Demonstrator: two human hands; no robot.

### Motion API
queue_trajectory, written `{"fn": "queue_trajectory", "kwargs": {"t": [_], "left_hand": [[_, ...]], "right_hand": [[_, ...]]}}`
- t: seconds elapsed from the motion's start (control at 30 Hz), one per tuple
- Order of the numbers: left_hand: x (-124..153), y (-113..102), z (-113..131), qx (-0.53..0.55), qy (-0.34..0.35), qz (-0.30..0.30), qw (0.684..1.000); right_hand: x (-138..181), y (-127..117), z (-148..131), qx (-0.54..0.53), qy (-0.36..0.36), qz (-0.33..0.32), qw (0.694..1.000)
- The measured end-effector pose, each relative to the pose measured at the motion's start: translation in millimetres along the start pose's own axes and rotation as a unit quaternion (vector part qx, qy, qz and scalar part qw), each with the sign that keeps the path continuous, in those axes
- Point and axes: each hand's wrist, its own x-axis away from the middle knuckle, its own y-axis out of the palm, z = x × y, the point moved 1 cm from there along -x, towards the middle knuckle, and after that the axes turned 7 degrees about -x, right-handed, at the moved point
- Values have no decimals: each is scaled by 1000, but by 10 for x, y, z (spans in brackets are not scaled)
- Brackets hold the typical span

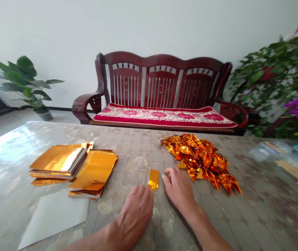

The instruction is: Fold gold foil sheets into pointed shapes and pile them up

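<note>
A small folded strip of gold foil paper [153, 179] lies on the table in front of me, its near end creased. My left hand [137, 209] is closed, knuckles up, with its fingertips at the strip's near left edge; the fingertips themselves are hidden. Just right of the strip, my right hand [178, 184] rests loosely curled, thumb a little apart from the fingers, holding nothing. Beyond it sits a heap of folded gold foil pieces [201, 157] with pointed ends. To the left are two stacks of flat gold foil sheets [93, 169].
A pale sheet [57, 214] lies near left on the patterned table [128, 143]. Clear plastic bags [271, 150] and a tan board [295, 174] are at the right. Behind the table stands a wooden bench [161, 83], with a potted plant [28, 83] to its left and leafy plants [266, 76] to its right.
</note>
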Motion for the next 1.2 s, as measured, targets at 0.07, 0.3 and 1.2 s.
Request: {"fn": "queue_trajectory", "kwargs": {"t": [0.07, 0.3, 1.2], "left_hand": [[-75, -56, -94, 23, 23, 8, 999], [-157, -13, -321, 151, 45, 30, 987], [-163, 64, -124, 160, -25, 0, 987]], "right_hand": [[0, -2, -42, 11, -4, -9, 1000], [-13, 31, -177, -8, -11, -4, 1000], [-91, -25, -316, 32, 21, -69, 997]]}}
